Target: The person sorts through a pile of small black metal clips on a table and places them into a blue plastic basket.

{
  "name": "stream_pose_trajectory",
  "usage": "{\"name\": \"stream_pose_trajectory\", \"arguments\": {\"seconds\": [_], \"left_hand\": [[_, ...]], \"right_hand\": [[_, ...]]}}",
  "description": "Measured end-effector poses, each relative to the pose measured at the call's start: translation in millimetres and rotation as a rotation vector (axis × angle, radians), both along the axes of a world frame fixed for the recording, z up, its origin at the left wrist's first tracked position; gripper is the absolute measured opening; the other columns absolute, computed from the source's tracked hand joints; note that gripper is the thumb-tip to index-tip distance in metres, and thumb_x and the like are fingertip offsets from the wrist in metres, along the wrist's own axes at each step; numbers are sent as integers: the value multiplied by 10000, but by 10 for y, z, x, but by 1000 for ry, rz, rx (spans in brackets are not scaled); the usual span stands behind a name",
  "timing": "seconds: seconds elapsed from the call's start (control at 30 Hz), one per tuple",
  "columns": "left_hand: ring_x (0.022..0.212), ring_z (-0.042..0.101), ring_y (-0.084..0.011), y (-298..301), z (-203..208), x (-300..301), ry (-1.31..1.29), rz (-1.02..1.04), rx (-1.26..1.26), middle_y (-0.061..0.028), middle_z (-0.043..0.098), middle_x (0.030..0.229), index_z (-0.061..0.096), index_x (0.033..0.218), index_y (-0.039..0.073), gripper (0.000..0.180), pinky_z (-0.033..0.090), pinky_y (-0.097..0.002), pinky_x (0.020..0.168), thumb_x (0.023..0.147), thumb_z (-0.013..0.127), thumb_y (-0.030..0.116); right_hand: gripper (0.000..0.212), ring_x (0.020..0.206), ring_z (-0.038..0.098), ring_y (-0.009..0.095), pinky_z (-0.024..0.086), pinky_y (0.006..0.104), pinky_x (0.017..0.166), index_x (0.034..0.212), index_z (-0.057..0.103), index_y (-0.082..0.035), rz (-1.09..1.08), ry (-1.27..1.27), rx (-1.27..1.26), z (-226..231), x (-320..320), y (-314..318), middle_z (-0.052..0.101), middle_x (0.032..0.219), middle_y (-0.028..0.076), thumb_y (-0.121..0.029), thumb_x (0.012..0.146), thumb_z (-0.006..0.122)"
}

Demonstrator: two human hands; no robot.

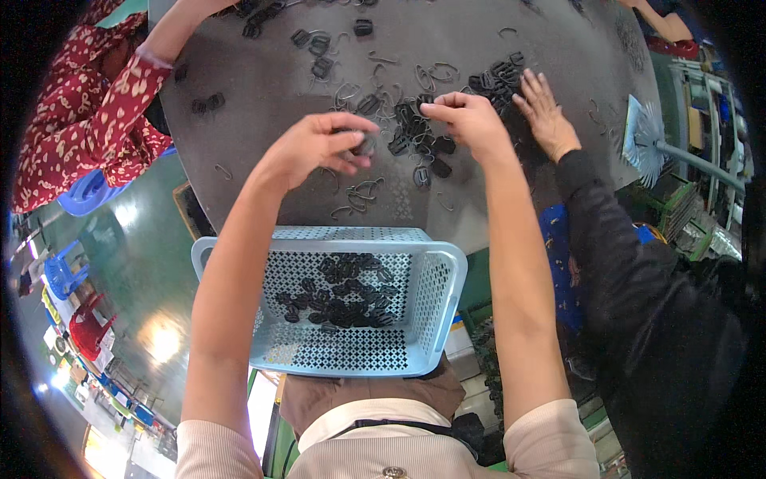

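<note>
My left hand (319, 148) is over the dark table, its fingers curled round a small black plastic buckle (366, 144) that is slightly blurred. To its right my right hand (472, 124) pinches thumb and forefinger together at the edge of a heap of black buckles (411, 124). Whatever lies between those fingertips is too small to make out. Thin bent wire hooks (363, 195) are scattered among and around the buckles. Below my hands, a light blue perforated plastic basket (440, 311) rests at my lap against the table edge, with many black buckles (343, 299) inside.
A co-worker's hand (549, 116) in a black sleeve lies flat beside more buckles (499, 76) on the right. At the left, another person's arm in a red patterned sleeve (104, 152) reaches over the table (263, 104). A fan-shaped grey-blue object (645, 144) stands at the right edge.
</note>
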State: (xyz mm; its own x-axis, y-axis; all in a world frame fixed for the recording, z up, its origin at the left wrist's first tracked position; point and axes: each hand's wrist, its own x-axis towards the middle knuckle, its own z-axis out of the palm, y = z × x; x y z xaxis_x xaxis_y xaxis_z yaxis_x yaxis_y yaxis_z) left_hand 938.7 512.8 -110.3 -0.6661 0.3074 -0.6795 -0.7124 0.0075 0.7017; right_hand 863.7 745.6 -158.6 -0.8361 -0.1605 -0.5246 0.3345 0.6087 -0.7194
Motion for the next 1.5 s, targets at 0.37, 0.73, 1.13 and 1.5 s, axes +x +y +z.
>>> {"name": "stream_pose_trajectory", "arguments": {"seconds": [0.37, 0.73, 1.13, 1.5], "left_hand": [[730, 617, -211, 216, -324, -275, 475, -83, -834, -138, 622, 806, 581, 972, 16, 241, 478, -299, 647, 776, 625, 149], [584, 462, -82, 57, -245, -277, 133, -28, -509, -17, 542, 661, 581, 885, -4, 290, 362, -234, 517, 729, 680, 218], [727, 594, -164, -115, 934, 525, 430, -551, -194, -108, 618, 849, 606, 922, 13, 227, 469, -293, 654, 758, 650, 164], [863, 581, -260, -278, -429, -415, 700, 44, -1175, -99, 569, 933, 538, 968, 60, 345, 467, -358, 719, 702, 685, 225]], "right_hand": [[195, 500, 364, 13, 245, 176, 438, 731, 583, -90, -168, -152, -144, 389, 520, 244, 474, 618, -77, -174, 664, 746], [186, 561, 406, 35, 305, 186, 509, 751, 559, -71, -255, -210, -296, 820, 672, 305, 467, 627, -50, -167, 700, 710], [304, 920, 564, 265, 453, 355, 771, 983, 590, -96, 927, -90, -302, 1815, 1245, -48, 567, 986, 73, -179, 701, 667], [211, 894, 562, 248, 456, 348, 761, 982, 586, -55, 522, 637, 63, 161, -153, -943, 579, 1018, 50, -75, 774, 552]]}}
